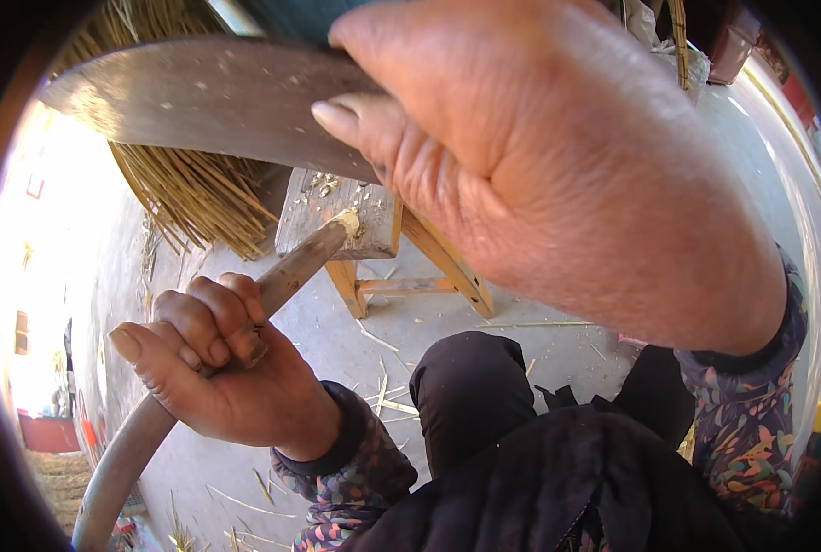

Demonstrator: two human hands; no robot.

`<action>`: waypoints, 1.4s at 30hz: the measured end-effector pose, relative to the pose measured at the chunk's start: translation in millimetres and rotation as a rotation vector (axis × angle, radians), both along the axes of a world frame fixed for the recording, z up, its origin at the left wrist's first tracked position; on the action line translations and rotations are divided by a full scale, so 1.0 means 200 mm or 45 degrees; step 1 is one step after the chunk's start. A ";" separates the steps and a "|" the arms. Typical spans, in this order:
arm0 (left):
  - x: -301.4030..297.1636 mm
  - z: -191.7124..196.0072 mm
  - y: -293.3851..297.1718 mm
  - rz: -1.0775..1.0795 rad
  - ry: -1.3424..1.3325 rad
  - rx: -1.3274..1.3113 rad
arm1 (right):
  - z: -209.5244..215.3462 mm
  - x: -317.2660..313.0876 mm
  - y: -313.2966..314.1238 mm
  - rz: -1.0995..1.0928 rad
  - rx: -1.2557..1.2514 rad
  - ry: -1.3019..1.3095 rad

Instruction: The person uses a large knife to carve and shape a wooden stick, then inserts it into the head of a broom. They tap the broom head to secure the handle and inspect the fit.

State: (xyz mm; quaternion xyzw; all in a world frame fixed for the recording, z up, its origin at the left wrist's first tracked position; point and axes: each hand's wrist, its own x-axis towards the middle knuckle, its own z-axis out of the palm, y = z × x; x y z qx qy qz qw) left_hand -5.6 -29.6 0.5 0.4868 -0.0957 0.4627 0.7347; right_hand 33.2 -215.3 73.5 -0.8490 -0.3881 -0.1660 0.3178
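A broad, curved knife is raised close to the camera, its blade pointing left. My right hand is closed on it; the handle itself is hidden by the hand. Lower on the left, my left hand wraps round a bent wooden stick. The stick's far end shows pale, cut wood and sits over the top of a small wooden stool, where pale chips are scattered. The blade hangs above the stool and stick, apart from the stick as far as I can see.
Behind the knife and left of the stool stands a bundle of dry stalks. Loose straw bits lie on the grey floor. My dark-clothed knee is in front of the stool. A reddish container stands at the far right.
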 end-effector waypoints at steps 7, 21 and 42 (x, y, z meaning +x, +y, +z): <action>0.02 0.00 -0.05 -0.019 -0.030 0.032 | -0.08 0.07 -0.07 0.077 -0.341 -0.094; 0.01 -0.01 -0.01 -0.042 -0.038 0.058 | -0.12 0.06 -0.05 0.065 -0.335 -0.183; 0.01 -0.03 0.02 -0.047 -0.039 0.088 | -0.18 0.14 0.00 0.083 -0.365 -0.112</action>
